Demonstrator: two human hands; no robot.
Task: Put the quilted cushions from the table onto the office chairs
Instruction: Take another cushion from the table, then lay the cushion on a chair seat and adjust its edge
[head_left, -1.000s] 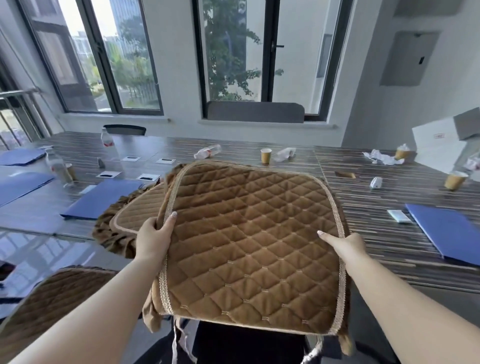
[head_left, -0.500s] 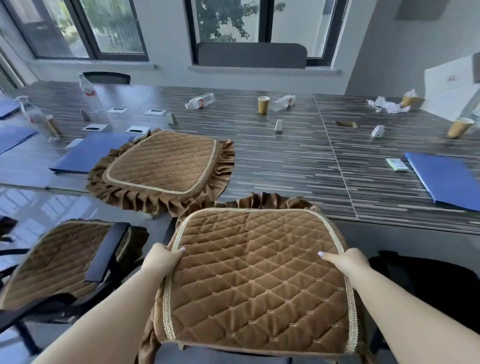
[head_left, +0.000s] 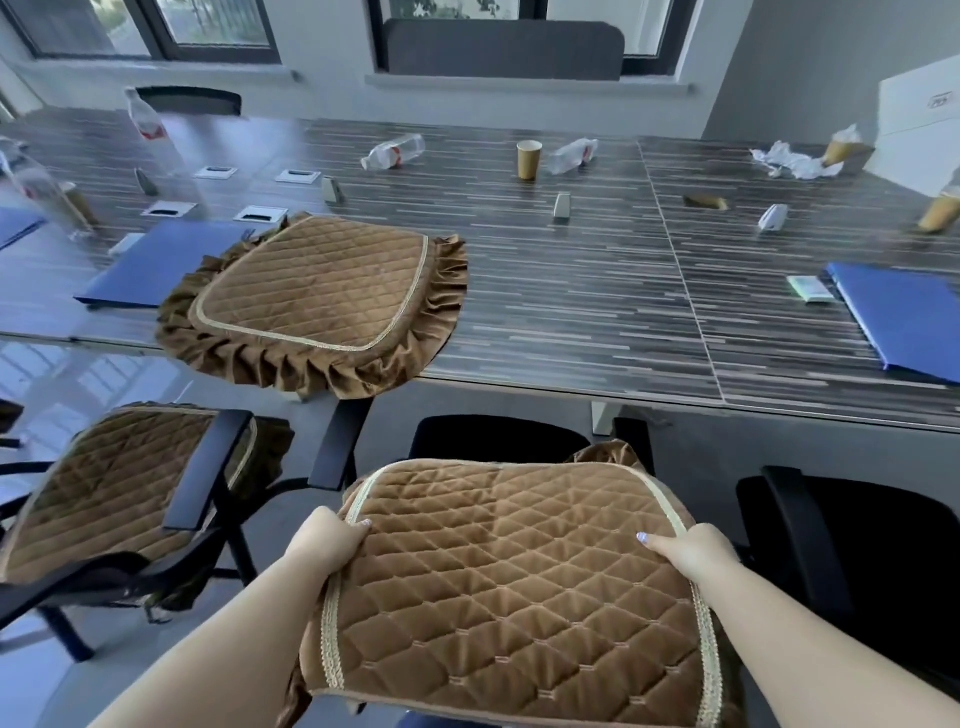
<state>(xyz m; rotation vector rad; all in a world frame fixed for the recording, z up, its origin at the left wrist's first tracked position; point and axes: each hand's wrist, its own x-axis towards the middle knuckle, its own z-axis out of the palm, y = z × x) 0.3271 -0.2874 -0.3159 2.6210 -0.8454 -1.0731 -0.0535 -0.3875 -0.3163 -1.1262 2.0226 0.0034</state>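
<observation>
I hold a brown quilted cushion (head_left: 511, 587) low in front of me, over a black office chair (head_left: 488, 441) pulled up to the table. My left hand (head_left: 328, 543) grips its left edge and my right hand (head_left: 685, 551) grips its right edge. A second frilled brown cushion (head_left: 317, 291) lies on the striped table (head_left: 597, 291), overhanging the near edge. A third cushion (head_left: 114, 483) rests on the seat of the chair at my left. Whether my cushion touches the seat below is hidden.
Another black chair (head_left: 852, 561) stands at my right. On the table lie blue folders (head_left: 904, 322) (head_left: 156, 265), a paper cup (head_left: 528, 160), plastic bottles (head_left: 393, 151) and crumpled paper (head_left: 789, 161). The left chair's armrest (head_left: 208, 467) sits close to my left arm.
I brought the cushion down from above the table to below its edge, over the chair. My view tilted down, and the second cushion on the table came into sight.
</observation>
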